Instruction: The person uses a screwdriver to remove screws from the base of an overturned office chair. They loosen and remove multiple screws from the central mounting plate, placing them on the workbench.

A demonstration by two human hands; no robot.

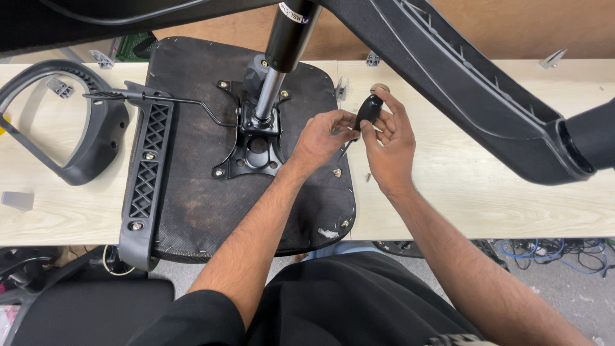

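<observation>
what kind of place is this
Probably a workshop or repair bench: an upturned chair seat lies on a wooden worktable, a loose armrest sits beside it, and cables lie tangled on the floor.

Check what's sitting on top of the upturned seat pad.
On the seat pad: a metal bracket with the gas cylinder rising from it, a lever rod, and an armrest bracket along its left edge. The left hand covers part of the right side.
</observation>
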